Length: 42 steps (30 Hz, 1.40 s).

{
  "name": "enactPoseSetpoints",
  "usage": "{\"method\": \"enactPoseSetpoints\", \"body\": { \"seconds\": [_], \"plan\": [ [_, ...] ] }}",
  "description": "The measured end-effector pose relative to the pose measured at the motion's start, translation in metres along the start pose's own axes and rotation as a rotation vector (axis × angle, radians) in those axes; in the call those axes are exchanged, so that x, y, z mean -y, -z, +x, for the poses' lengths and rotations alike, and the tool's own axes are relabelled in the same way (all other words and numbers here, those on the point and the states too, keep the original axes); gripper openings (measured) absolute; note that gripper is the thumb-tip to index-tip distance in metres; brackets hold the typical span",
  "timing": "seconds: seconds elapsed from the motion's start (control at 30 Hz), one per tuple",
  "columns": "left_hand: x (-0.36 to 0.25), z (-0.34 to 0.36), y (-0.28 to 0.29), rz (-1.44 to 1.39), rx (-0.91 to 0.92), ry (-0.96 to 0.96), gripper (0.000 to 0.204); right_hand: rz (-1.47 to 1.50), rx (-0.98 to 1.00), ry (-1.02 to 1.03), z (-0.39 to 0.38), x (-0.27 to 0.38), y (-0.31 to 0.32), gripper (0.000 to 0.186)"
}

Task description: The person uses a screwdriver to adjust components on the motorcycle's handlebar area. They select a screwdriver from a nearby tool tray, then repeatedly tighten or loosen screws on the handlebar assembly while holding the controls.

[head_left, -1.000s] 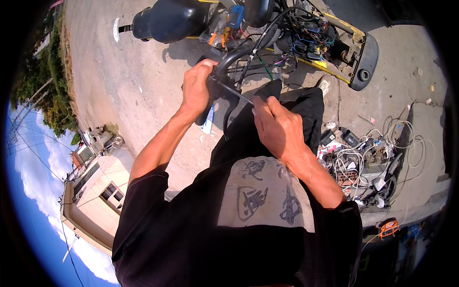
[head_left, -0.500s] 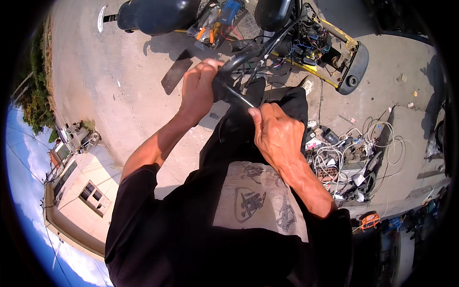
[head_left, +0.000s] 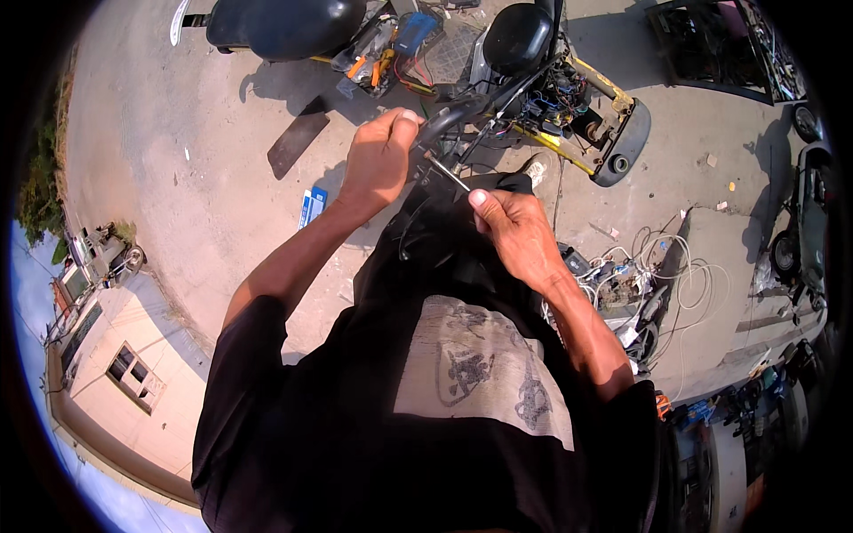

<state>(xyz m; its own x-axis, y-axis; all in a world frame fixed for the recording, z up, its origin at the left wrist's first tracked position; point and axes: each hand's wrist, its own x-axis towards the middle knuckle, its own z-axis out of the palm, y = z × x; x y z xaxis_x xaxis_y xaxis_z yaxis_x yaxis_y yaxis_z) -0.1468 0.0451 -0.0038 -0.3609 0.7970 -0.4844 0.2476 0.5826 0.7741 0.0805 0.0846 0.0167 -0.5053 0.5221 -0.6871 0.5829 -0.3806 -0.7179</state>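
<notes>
My right hand is closed round a slim tool that looks like a screwdriver. Its bare metal shaft slants up and left past my thumb, while the handle is hidden in my palm. The tip is close to the fittings under a black curved handlebar. On the other side, my left hand is curled at the handlebar's near end, thumb on top. Its fingers hide whatever is between them. Cables and a rod run from the handlebar toward a stripped yellow-framed scooter with exposed wiring.
A black seat and a tub of tools lie beyond my left hand. A dark flat panel and a blue-and-white box are on the ground. Coiled pale cable and scattered parts lie at right.
My view has shifted, and the blue-and-white box now shows beside my left forearm. My right hand has turned slightly on the tool, its thumb more exposed. Both hands stay by the handlebar.
</notes>
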Motion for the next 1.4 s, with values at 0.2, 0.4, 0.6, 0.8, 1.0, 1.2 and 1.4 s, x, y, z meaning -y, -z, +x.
{"method": "enactPoseSetpoints", "body": {
  "seconds": [0.2, 0.4, 0.6, 0.8, 1.0, 1.2, 1.4],
  "plan": [
    [0.000, -0.010, 0.015, -0.129, 0.058, -0.027, 0.063, -0.038, -0.109, 0.143, -0.010, -0.011, -0.003, 0.055],
    [0.012, -0.074, 0.019, 0.306, -0.011, -0.083, 0.115, 0.079, -0.230, 0.112, -0.031, -0.044, 0.024, 0.053],
    [-0.001, -0.042, 0.027, 0.250, 0.126, -0.263, 0.104, 0.315, -0.195, 0.069, -0.032, -0.062, 0.020, 0.046],
    [0.011, -0.041, 0.017, 0.177, 0.107, -0.231, 0.099, 0.304, -0.188, 0.095, -0.041, -0.060, 0.003, 0.042],
    [0.025, -0.049, 0.012, 0.226, 0.007, -0.267, 0.095, 0.333, -0.187, 0.070, -0.049, -0.057, -0.003, 0.036],
    [0.035, -0.056, -0.003, 0.495, -0.156, -0.372, 0.084, 0.352, -0.125, 0.088, -0.052, -0.023, -0.013, 0.030],
    [0.044, -0.054, -0.001, 0.520, -0.206, -0.471, 0.083, 0.369, -0.065, 0.171, -0.058, 0.022, -0.012, 0.039]
  ]
}}
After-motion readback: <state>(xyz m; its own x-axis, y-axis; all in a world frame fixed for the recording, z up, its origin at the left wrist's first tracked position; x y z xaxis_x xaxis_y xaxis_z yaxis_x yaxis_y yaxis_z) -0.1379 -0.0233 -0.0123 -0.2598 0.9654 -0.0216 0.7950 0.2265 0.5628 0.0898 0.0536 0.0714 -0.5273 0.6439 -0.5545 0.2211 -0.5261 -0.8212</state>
